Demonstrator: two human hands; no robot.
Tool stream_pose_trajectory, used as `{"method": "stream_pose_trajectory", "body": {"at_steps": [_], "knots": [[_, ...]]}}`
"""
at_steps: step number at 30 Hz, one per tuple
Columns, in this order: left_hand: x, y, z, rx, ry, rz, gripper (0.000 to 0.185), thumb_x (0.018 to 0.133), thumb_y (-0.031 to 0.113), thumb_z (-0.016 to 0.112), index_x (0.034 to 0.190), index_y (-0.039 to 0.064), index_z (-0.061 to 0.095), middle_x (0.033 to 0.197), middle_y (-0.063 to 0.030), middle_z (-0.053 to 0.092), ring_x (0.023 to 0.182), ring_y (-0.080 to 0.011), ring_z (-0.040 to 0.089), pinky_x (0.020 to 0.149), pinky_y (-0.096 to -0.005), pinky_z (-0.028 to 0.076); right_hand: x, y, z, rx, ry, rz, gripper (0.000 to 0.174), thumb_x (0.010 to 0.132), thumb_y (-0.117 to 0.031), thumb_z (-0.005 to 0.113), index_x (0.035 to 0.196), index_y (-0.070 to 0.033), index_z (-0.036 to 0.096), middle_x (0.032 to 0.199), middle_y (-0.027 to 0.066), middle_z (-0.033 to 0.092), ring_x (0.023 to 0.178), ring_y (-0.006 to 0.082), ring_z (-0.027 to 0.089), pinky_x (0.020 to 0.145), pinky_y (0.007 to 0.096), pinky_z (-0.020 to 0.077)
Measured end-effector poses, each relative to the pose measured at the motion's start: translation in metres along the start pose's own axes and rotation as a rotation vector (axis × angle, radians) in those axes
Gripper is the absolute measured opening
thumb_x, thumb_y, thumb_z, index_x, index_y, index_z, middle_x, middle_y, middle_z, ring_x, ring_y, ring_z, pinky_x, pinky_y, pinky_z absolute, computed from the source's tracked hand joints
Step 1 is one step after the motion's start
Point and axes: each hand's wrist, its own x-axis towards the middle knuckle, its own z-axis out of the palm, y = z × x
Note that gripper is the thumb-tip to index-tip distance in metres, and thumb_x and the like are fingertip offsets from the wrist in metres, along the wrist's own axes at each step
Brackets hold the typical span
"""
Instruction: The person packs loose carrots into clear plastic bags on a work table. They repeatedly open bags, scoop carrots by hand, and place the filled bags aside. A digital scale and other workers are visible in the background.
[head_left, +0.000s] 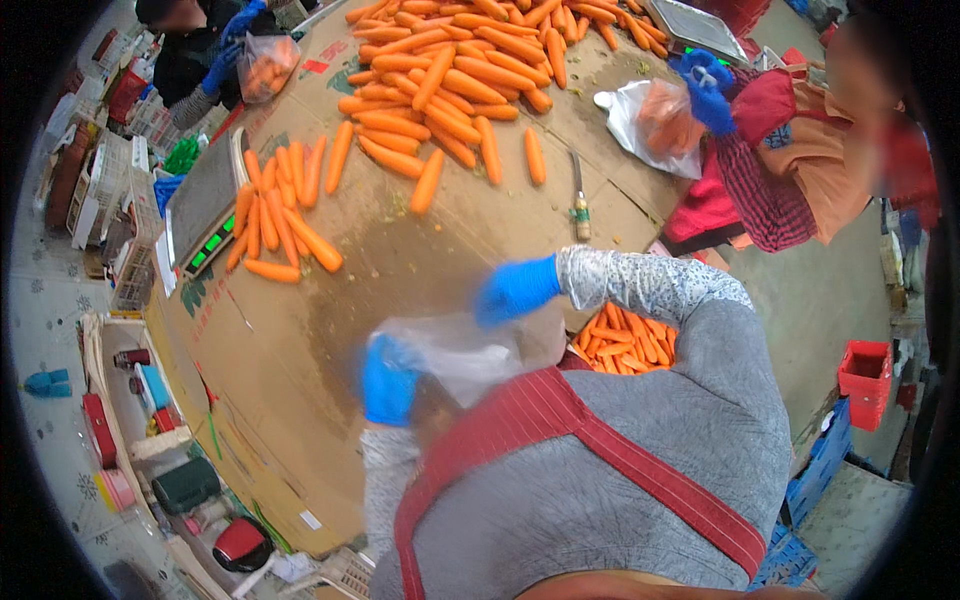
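A clear plastic bag (457, 347) stretches in front of my chest, with no carrots plainly seen inside. My left hand (389, 381), in a blue glove, grips its left end. Over the bag's right part is my right hand (516, 292), also gloved and too blurred to show whether its fingers hold the film. Ahead, a large heap of carrots (457, 82) covers the far part of the cardboard-topped table (285, 360). A smaller group of carrots (277, 206) lies beside a digital scale (206, 202) on the left.
A wooden-handled knife (580, 199) lies beyond my right forearm. More carrots (626, 337) sit low beside me. Two co-workers in blue gloves hold bagged carrots (664, 124) at right and bagged carrots (268, 67) at far left. Another scale (697, 28) stands top right.
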Motion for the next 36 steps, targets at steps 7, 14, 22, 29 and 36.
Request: {"method": "stream_pose_trajectory", "body": {"at_steps": [7,14,22,29,36], "knots": [[-0.007,0.006,0.026,0.851,-0.017,0.380,0.013,0.102,0.012,0.053,0.107,0.002,0.058,0.098,-0.0031,0.058,0.088,-0.0149,0.056,0.079,-0.0322,0.050,0.017,0.180,-0.177,-0.418,1.257,0.637,0.106,0.066,-0.058,0.085,0.150,-0.009,0.041,0.135,0.0260,0.053,0.124,0.0407,0.053,0.104,0.0482,0.0450],[0.001,0.006,0.053,0.550,0.209,0.307,0.016,0.102,0.017,0.055,0.096,0.004,0.060,0.093,-0.0030,0.056,0.084,-0.0133,0.053,0.074,-0.0287,0.047,0.091,0.152,-0.206,-0.487,1.213,0.851,0.114,0.065,-0.046,0.085,0.157,-0.012,0.027,0.137,0.0249,0.048,0.123,0.0441,0.051,0.103,0.0504,0.0442],[0.010,0.013,0.053,0.283,0.248,0.119,0.013,0.101,0.017,0.057,0.112,0.013,0.063,0.104,0.0003,0.066,0.097,-0.0123,0.063,0.086,-0.0312,0.052,0.114,0.177,-0.209,-0.158,1.294,0.678,0.113,0.071,-0.035,0.081,0.160,-0.015,0.013,0.136,0.0296,0.049,0.123,0.0458,0.054,0.102,0.0488,0.0481],[0.006,0.007,0.030,0.379,0.228,0.102,0.014,0.102,0.019,0.055,0.112,0.011,0.062,0.105,-0.0003,0.065,0.097,-0.0133,0.063,0.088,-0.0338,0.053,0.124,0.188,-0.200,-0.062,1.360,0.459,0.102,0.075,-0.025,0.078,0.159,-0.012,0.021,0.136,0.0302,0.048,0.124,0.0468,0.051,0.108,0.0474,0.0427],[0.011,0.012,0.031,0.692,0.083,0.212,0.017,0.103,0.020,0.053,0.113,0.010,0.062,0.108,-0.0038,0.065,0.101,-0.0172,0.063,0.091,-0.0373,0.052,0.116,0.153,-0.203,-0.017,1.155,0.664,0.111,0.072,-0.018,0.079,0.161,-0.017,0.012,0.131,0.0357,0.051,0.114,0.0500,0.058,0.095,0.0524,0.0520]]}}
